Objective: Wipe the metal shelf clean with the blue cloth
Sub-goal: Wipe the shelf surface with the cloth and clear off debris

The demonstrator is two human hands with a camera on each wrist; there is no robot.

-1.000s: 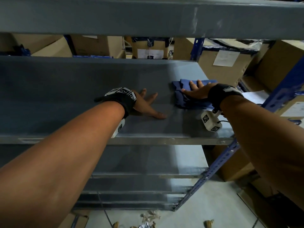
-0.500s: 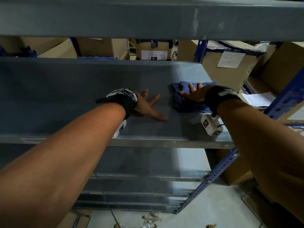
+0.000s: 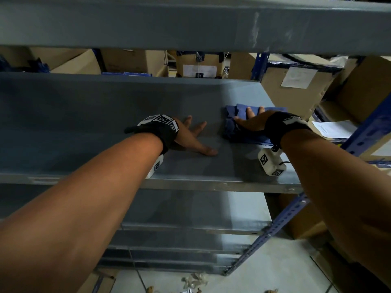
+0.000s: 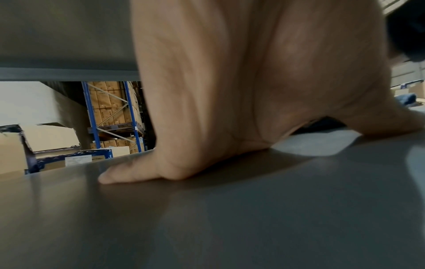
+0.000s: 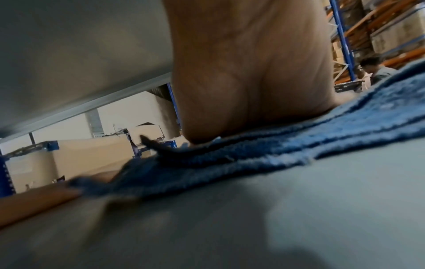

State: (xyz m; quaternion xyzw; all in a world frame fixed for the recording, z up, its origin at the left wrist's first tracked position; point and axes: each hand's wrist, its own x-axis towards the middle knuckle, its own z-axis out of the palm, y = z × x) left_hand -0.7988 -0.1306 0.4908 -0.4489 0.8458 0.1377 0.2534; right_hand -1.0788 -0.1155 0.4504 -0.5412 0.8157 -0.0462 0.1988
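One blue cloth (image 3: 237, 132) | flat under right hand (image 3: 250, 123) | long axis across metal shelf (image 3: 84, 115)

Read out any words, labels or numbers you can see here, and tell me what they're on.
None can be read.
White paper labels on the cardboard boxes: print too small and blurred.
Loose sheet: illegible.
Wristbands: only black and white marker patterns, no text.

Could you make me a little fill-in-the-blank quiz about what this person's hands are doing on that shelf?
1. The folded blue cloth lies under the person's ____ hand.
2. The left hand rests flat on the bare grey metal ____ with its fingers spread.
3. Behind the shelf stand brown ____ boxes.
4. The right hand presses the cloth with ____ fingers.

Missing words: right; shelf; cardboard; straight
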